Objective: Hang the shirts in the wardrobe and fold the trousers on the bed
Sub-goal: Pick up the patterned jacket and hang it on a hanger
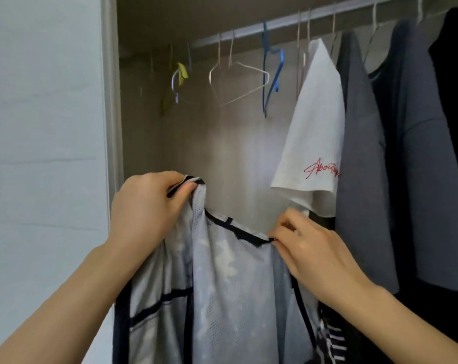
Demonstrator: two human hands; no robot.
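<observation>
A light blue-grey mesh shirt (222, 285) with black trim hangs between my hands in front of the open wardrobe. My left hand (146, 208) grips its top edge at one shoulder, thumb curled over the black trim. My right hand (312, 248) pinches the black neckline at the other side. Above, the wardrobe rail (275, 22) carries empty hangers: a pale wire one (238, 82), a blue one (271, 72) and a yellow-green one (179, 77). No trousers or bed are in view.
On the rail to the right hang a white T-shirt (312, 132) with red script, a grey shirt (361, 158) and darker clothes (427, 143). A white wall or door panel (44, 127) bounds the wardrobe on the left. A striped garment (330, 340) shows at the bottom right.
</observation>
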